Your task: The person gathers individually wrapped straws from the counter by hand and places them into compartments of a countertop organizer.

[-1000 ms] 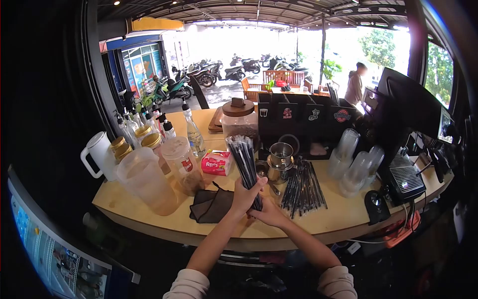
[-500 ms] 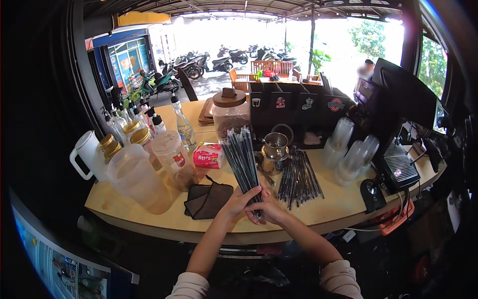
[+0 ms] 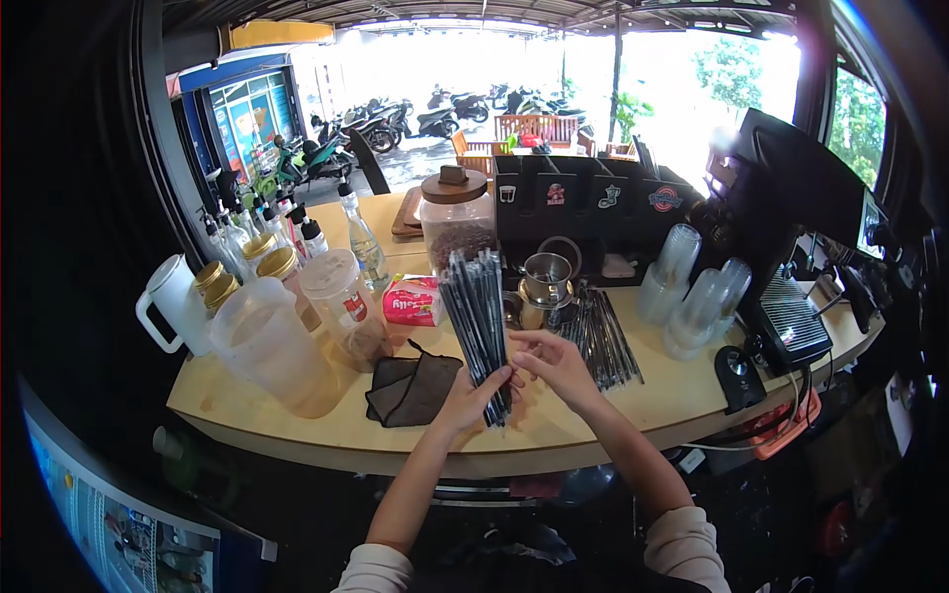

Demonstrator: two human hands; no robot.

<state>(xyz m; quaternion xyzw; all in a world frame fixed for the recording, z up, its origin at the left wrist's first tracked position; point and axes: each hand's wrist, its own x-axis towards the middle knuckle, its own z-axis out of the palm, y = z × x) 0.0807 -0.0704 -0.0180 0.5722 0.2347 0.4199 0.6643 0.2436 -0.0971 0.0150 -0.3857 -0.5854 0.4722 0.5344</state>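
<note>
A bundle of black straws in clear wrappers (image 3: 473, 306) stands nearly upright above the counter, leaning slightly left. My left hand (image 3: 476, 395) is closed around its lower part. Just to the right of the bundle is my right hand (image 3: 556, 366), its thumb and forefinger apart and pointing at the straws; whether a fingertip touches them I cannot tell. More wrapped black straws (image 3: 608, 341) lie in a loose pile on the counter behind my right hand. A metal drip filter (image 3: 547, 282) stands beside that pile.
On the wooden counter (image 3: 554, 435) a dark folded cloth (image 3: 420, 390), a pink tissue pack (image 3: 412, 300) and plastic containers (image 3: 272, 346) lie to the left. Stacked clear cups (image 3: 700, 306) and an espresso machine (image 3: 791, 326) are on the right. A black organizer (image 3: 583, 208) stands behind.
My right hand has come off the lower end of the bundle and moved up and right, its fingers opening. My left hand still holds the straws, with little movement.
</note>
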